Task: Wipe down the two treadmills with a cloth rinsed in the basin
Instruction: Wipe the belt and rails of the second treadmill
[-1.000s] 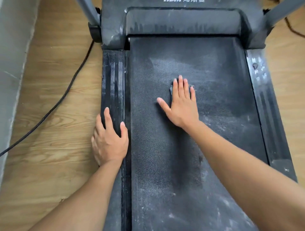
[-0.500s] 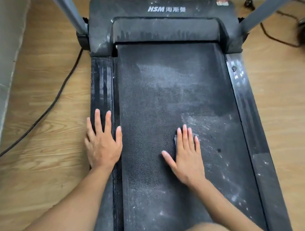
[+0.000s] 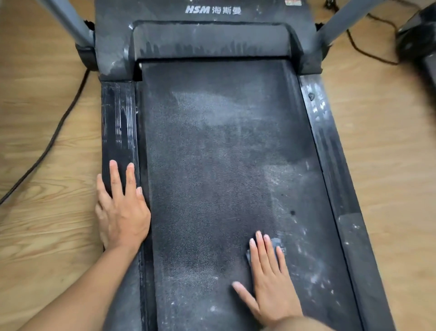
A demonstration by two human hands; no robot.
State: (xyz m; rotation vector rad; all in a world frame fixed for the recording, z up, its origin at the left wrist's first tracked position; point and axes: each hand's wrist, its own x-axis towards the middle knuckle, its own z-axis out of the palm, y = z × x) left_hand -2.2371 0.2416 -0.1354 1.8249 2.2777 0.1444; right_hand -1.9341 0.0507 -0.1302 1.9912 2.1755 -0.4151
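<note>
Two hands are on the treadmill (image 3: 113, 47), whose motor cover reads "HSM" (image 3: 197, 10) in white, followed by three Chinese characters (the small red sticker (image 3: 292, 2) further right is too blurred for me to read). The right hand (image 3: 271, 288) lies flat on the dusty belt (image 3: 212, 165), fingers (image 3: 260, 250) straight and close together, thumb splayed. It presses the cloth (image 3: 275, 242), and I see only a grey-blue edge of it past the fingertips. The left hand (image 3: 122, 215) rests palm-down on the left side rail (image 3: 118, 122), fingers slightly spread. Since half a second ago, hand and cloth have slid down the belt towards me, past a small dark spot (image 3: 292, 212); the left hand has stayed put.
</note>
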